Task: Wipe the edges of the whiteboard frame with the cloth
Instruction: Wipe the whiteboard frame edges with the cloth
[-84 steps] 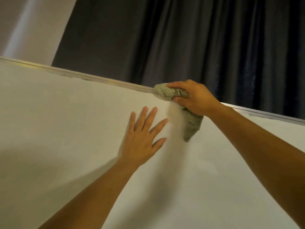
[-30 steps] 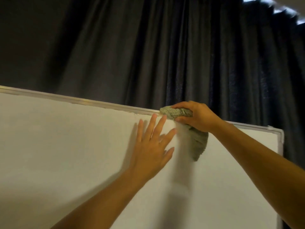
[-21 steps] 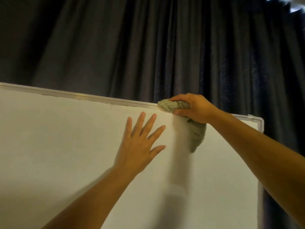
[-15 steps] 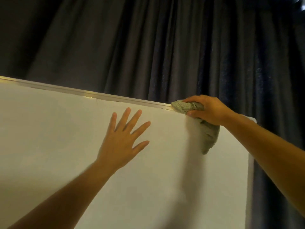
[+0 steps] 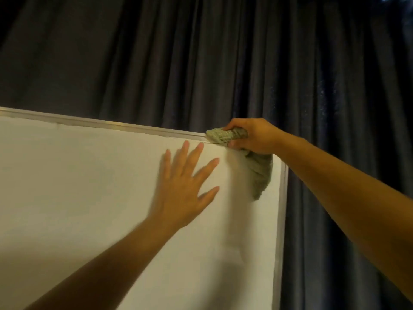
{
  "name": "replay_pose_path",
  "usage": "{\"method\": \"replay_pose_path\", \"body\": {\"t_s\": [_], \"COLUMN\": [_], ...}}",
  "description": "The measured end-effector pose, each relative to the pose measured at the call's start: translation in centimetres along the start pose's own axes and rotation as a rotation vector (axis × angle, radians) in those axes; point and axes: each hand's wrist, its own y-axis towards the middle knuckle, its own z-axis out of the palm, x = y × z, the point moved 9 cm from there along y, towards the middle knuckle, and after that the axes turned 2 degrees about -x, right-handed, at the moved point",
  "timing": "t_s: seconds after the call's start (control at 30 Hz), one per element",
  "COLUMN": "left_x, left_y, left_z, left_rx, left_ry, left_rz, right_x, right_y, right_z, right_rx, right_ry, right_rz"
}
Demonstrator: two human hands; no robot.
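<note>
From the head view, one whiteboard stands before one dark pleated curtain. Two hands show — the right hand is clenched around one green cloth, bunched against the frame along the top edge near the right corner, its tail hanging down the board. The left hand lies flat with fingers spread on the white surface.

Dark pleated curtain behind
</note>
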Motion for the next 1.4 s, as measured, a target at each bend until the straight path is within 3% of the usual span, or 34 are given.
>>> {"method": "replay_pose_path", "body": {"t_s": [0.3, 0.4, 0.63, 0.77, 1.07, 1.4], "left_x": [-3.6, -3.2, -1.8, -1.4, -2.1, -3.1], "left_y": [0.4, 0.1, -0.1, -0.2, -0.3, 0.0], "left_z": [4.3, 4.5, 5.4, 5.6, 6.7, 6.7], "left_rx": [0.005, 0.012, 0.026, 0.011, 0.047, 0.106], "left_ry": [0.057, 0.042, 0.061, 0.076, 0.133, 0.139], "left_rz": [0.047, 0.04, 0.029, 0.018, 0.028, -0.014], "right_x": [-5.7, -7.8, -12.1, -12.5, -11.5, -11.2], "right_y": [-2.0, -3.7, -8.8, -10.5, -11.4, -12.8], "right_z": [-2.6, -3.1, 1.3, 5.3, 7.1, 8.6], "right_rx": [0.249, 0.224, -0.41, -0.634, -0.796, -0.736], "right_ry": [-0.152, -0.029, 0.932, 1.22, 1.046, 0.95], "right_rz": [0.166, 0.243, 0.406, 0.461, 0.431, 0.34]}}
